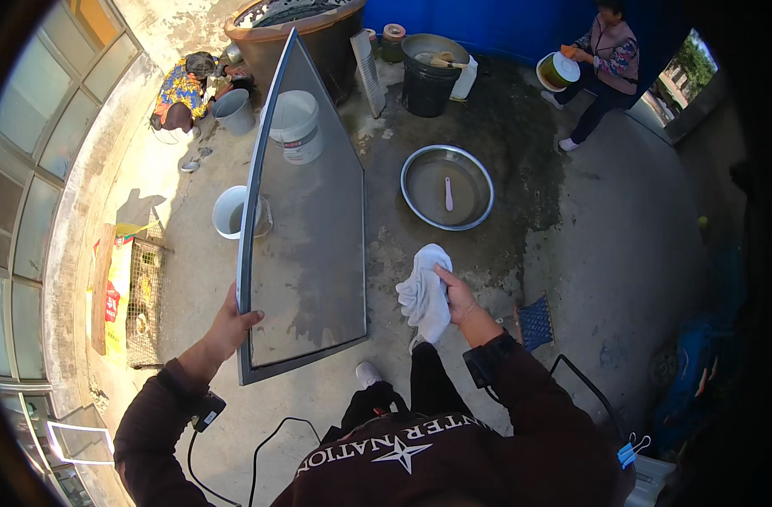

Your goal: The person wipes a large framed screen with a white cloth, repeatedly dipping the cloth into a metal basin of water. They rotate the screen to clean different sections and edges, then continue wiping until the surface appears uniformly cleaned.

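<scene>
My left hand (228,323) grips the edge of a grey-framed window screen (316,253), with the thumb over the frame's near left side. The screen is tilted, and the buckets behind it show through its mesh. A bunched white cloth (427,291) is in my right hand (460,299), held to the right of the screen and apart from it. Beyond the cloth, a metal basin (410,201) of cloudy water rests on the concrete ground. A pale pink handled tool (449,193), perhaps a brush, lies in the basin.
White buckets (224,212) and a grey bucket (232,113) stand to the left. Farther back are a large brown vat (335,60), a washboard (368,76) and a black bucket (427,95). A wire cage (146,304) is at left. Two people (186,95) work nearby. A cable (259,443) trails beside me.
</scene>
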Available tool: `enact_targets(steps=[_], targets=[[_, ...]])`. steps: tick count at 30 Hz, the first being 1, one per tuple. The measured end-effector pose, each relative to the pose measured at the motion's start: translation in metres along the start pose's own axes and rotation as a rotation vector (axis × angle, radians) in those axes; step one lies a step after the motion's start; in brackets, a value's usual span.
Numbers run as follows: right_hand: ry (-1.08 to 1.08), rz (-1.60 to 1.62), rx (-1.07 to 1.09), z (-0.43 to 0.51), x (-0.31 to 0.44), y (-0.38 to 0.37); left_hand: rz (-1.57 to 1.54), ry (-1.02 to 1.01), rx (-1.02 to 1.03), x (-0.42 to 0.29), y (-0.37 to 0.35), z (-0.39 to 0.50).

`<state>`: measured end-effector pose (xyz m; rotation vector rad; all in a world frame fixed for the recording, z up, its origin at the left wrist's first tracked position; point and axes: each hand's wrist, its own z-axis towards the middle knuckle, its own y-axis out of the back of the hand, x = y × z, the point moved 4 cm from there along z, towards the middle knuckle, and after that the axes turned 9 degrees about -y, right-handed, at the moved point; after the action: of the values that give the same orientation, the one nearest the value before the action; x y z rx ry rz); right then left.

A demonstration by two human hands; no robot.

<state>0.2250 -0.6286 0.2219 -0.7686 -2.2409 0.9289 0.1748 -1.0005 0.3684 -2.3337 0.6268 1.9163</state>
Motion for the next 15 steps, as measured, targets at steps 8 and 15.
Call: enact_targets(steps=[8,15], targets=[[0.59,-1.271,-0.732,-0.132,0.04,-0.039,-0.595,-0.128,0.005,-0.019,-0.128,0.019],[0.7,-1.288,-0.613,-0.185,0.113,-0.18,-0.547,-0.096,-0.084,-0.023,-0.263,0.033]])
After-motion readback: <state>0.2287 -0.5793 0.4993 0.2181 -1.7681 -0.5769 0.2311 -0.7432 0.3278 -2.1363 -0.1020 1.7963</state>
